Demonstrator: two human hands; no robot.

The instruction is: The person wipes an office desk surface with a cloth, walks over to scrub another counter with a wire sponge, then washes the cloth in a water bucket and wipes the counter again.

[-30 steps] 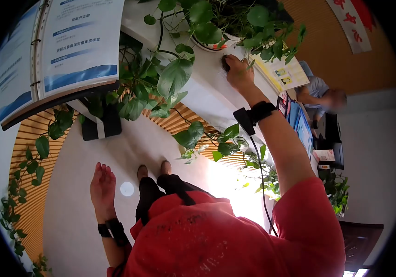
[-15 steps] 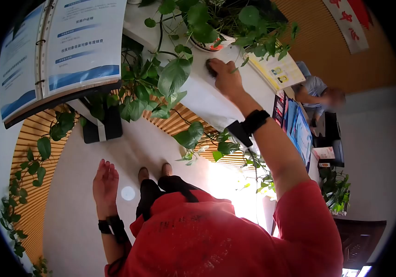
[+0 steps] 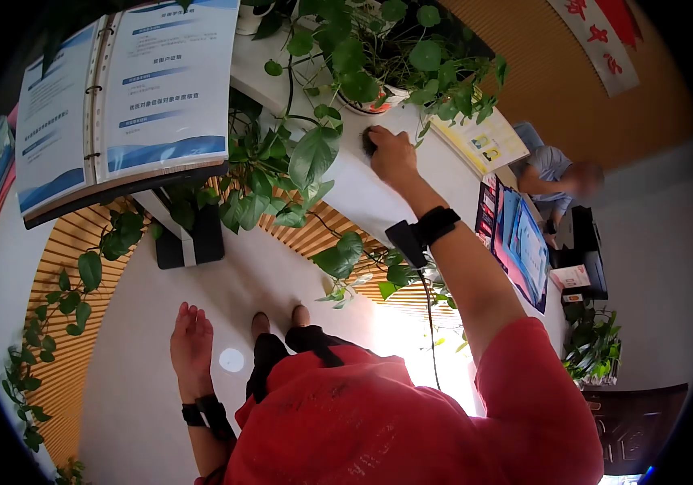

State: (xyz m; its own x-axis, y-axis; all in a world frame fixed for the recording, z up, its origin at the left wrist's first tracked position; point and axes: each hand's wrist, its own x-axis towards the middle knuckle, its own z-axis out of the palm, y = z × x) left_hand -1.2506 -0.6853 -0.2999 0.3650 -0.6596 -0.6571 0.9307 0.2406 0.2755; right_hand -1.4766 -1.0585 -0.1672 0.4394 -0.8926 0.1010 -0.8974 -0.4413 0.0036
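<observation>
Your right hand (image 3: 397,155) is down on the white worktop (image 3: 442,171), fingers curled over a small dark object (image 3: 369,141) that you hold against the surface; its far side shows past your fingertips, but I cannot tell what it is. It lies just below the potted plant's pot (image 3: 395,98), apart from it. Your left hand (image 3: 193,343) hangs over the floor (image 3: 148,315), palm bare, fingers loosely extended, holding nothing that shows.

Watch the space around that right hand. A push too far forward could knock the object or your knuckles into the pot, and a swing left could catch the trailing leaves (image 3: 314,158) at the worktop's edge. A wide sweep right could shove the yellow booklet (image 3: 488,145) out of place. The cable (image 3: 429,331) dangling from the device on your right wrist could also snag in the foliage below if your arm drops.

Against the frame from a second ago, your right hand and the object sit further left, clear of the booklet and nearer the leaves. The whole view is shifted a little; your left hand keeps about the same place beside your legs.
</observation>
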